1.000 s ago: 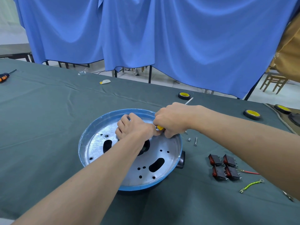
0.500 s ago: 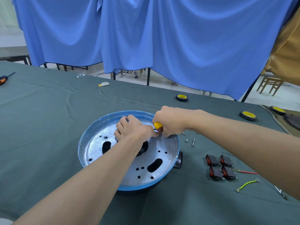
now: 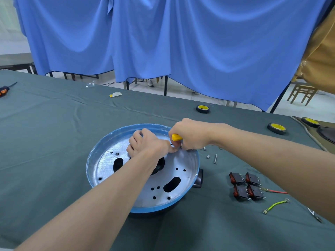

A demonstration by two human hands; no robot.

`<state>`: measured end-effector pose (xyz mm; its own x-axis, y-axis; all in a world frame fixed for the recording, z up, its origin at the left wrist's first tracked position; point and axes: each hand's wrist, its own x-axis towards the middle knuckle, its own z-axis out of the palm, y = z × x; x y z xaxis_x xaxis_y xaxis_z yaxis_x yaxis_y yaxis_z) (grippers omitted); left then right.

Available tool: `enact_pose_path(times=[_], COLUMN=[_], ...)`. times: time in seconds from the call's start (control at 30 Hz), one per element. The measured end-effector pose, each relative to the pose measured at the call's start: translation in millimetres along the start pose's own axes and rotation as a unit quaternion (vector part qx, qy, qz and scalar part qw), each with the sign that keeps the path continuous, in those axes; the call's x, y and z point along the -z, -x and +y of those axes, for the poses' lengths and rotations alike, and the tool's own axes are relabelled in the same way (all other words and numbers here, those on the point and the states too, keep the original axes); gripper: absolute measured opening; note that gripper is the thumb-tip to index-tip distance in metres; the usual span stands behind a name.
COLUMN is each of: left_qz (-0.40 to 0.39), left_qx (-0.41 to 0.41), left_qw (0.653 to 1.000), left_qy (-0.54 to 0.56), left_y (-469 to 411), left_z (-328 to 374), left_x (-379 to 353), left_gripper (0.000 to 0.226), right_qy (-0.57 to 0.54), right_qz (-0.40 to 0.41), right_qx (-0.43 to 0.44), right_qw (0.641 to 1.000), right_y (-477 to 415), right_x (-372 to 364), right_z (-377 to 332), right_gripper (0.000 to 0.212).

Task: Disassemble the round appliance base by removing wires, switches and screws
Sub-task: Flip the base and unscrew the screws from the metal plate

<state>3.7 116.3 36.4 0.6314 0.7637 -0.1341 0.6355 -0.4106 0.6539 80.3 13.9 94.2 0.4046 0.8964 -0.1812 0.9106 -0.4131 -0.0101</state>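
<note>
The round appliance base lies in the middle of the table, a blue rim around a silver plate with holes and slots. My left hand rests on the plate with curled fingers, and its thumb reaches toward my right hand. At the plate's far right edge my right hand grips a yellow-handled screwdriver; its tip is hidden under my fingers. Several black-and-red switches, loose screws, a green-yellow wire and a red wire lie to the right of the base.
A black knob sticks out of the base's right side. Two tape rolls sit at the far edge, an orange screwdriver at far left, a small metal tool at the right under my forearm. Blue curtains hang behind the table.
My right hand has turned the screwdriver: its metal shaft stuck out behind the hand before, now only the yellow handle end shows on the left. My left hand stays on the plate.
</note>
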Motion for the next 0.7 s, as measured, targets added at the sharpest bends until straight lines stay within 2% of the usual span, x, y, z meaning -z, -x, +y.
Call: enact_pose_path(times=[0.1,0.2,0.3,0.37,0.47,0.53,0.63,0.7], left_qz=[0.000,0.001,0.002,0.003,0.007,0.006,0.006,0.005], left_qx=[-0.001,-0.004,0.000,0.003,-0.003,-0.005,-0.007,-0.006], left_qw=[1.000,1.000,1.000,1.000,1.000,1.000,1.000,1.000], left_qy=[-0.003,0.000,0.003,0.004,0.004,0.010,0.011,0.009], left_y=[0.0,-0.4,-1.7,-2.2,-1.7,-0.8,-1.7,-2.1], left_z=[0.0,-0.9,-0.8,-0.8,-1.8,-1.8,-2.1,-2.3], left_x=[-0.5,-1.2,-1.3,-1.5,-2.7,-3.3,-2.2,-1.9], left_gripper=[0.096,0.095,0.098,0.099,0.099,0.099,0.096,0.093], right_qy=[0.033,0.125,0.176,0.190,0.194,0.161,0.137,0.155], right_qz=[-0.007,0.009,0.024,0.022,0.015,0.011,0.034,0.037], right_qx=[-0.001,0.001,0.018,0.024,0.044,0.043,0.032,0.030], right_qw=[0.999,0.992,0.984,0.981,0.980,0.986,0.989,0.987], right_y=[0.3,0.0,0.0,0.2,1.5,2.9,3.7,2.0], right_x=[-0.2,-0.4,0.7,1.1,-0.3,-0.9,1.6,1.2], right_z=[1.6,3.8,2.9,0.4,-0.3,1.6,3.3,6.2], right_gripper=[0.016,0.002,0.028,0.027,0.007,0.018,0.010,0.018])
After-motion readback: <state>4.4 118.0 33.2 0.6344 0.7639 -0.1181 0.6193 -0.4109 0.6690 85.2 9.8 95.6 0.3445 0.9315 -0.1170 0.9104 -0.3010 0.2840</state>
